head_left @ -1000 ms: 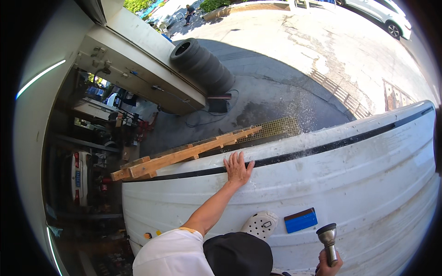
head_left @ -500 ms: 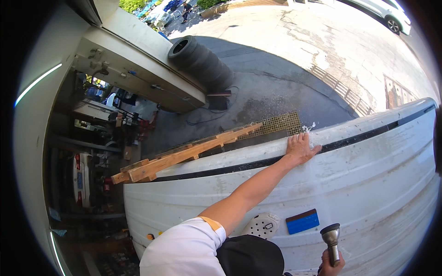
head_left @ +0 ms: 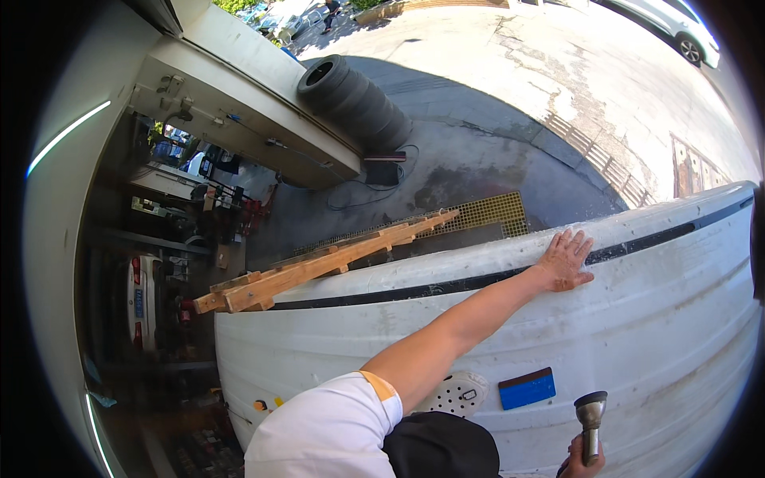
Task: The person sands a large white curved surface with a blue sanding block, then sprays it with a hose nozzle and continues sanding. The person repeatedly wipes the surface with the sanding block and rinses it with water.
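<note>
My left arm reaches across a white, ribbed vehicle roof. My left hand lies on it with the fingers spread, over the black strip along its far side, and holds nothing. At the lower right, my right hand is wrapped round the handle of a metal spray nozzle with a wide, dark-rimmed head. A blue scraper with a dark edge lies on the roof between my two hands. Beside it is a white clog with holes, partly covered by my arm and dark clothing.
A wooden ladder-like frame leans at the roof's far left edge. Beyond it are a yellow floor grating, a hose and a stack of tyres by a pillar. A white car stands in the workshop at left.
My left hand has slid to the right along the roof's far edge, fingers still spread. The spray nozzle in my right hand has shifted slightly right. Splashing by the left fingers has lessened.
</note>
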### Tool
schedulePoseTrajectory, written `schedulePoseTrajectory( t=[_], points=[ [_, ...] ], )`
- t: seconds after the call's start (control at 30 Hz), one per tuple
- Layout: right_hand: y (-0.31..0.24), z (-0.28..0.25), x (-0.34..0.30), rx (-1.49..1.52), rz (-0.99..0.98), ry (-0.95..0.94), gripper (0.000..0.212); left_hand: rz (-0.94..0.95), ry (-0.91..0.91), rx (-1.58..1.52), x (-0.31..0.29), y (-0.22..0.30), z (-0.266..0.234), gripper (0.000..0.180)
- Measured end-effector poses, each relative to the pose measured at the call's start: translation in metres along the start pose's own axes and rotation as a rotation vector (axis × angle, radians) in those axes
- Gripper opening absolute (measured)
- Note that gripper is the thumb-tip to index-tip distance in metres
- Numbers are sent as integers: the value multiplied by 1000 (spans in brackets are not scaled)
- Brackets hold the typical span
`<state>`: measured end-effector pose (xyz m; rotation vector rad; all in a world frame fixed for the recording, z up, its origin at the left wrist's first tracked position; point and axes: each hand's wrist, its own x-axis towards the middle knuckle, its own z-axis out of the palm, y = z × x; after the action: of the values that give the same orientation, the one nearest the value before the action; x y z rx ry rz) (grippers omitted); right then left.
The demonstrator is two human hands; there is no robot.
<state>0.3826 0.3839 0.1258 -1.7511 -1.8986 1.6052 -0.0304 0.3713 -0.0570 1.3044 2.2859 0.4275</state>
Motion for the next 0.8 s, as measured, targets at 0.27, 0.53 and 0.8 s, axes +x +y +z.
schedulePoseTrajectory(
  t=[0.27, 0.53, 0.8],
  points=[
    [-20, -5, -13, 105, 62, 13, 19, 377, 36, -35, -16, 2, 36, 69],
    [-4, -22, -16, 138, -10, 37, 19, -368, 256, 10, -44, -57, -8, 92],
    [-7, -25, -14, 125, -21, 69, 13, -417, -21, -200, -24, -44, -22, 101]
  ],
)
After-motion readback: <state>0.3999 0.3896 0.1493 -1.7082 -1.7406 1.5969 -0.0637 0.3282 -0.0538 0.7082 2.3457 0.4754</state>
